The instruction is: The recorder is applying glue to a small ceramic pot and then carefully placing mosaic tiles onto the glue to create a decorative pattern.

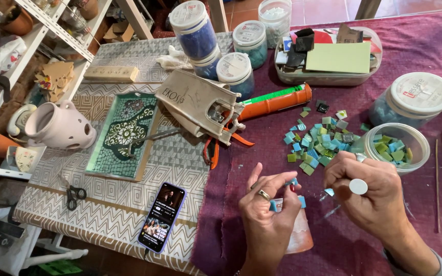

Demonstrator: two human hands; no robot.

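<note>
The counter [415, 46] is covered by a magenta cloth on the right and a geometric-patterned cloth [113, 204] on the left, with white shelving along the far left edge.

At the near edge, the left hand [268, 209] is curled closed around a small pinkish glass [299, 232], with small blue mosaic tiles [273, 205] pinched between its fingertips; a ring shows on one finger. The right hand [372, 186] is just beside it, fingers bent in a pinch on a small light tile [329, 192]; a large round white ring sits on top of this hand. The two hands are close together but apart.

Just beyond the hands, a loose heap of green, teal and blue tiles [315, 143] lies on the magenta cloth. To its right stands an open clear tub [397, 145] holding more tiles, touching the right hand's far side. Behind it is a lidded tub [415, 99].

Further out, an orange caulking gun [262, 107] lies across the cloth seam, partly under a tan cardboard piece [195, 105]. Several lidded jars [236, 71] of blue material and a clear tray [333, 53] of mixed pieces stand at the far edge.

On the patterned cloth lie a green mosaic panel [124, 133], a white ceramic vessel [60, 125], black scissors [75, 194] and a phone [162, 217] with its screen lit.
</note>
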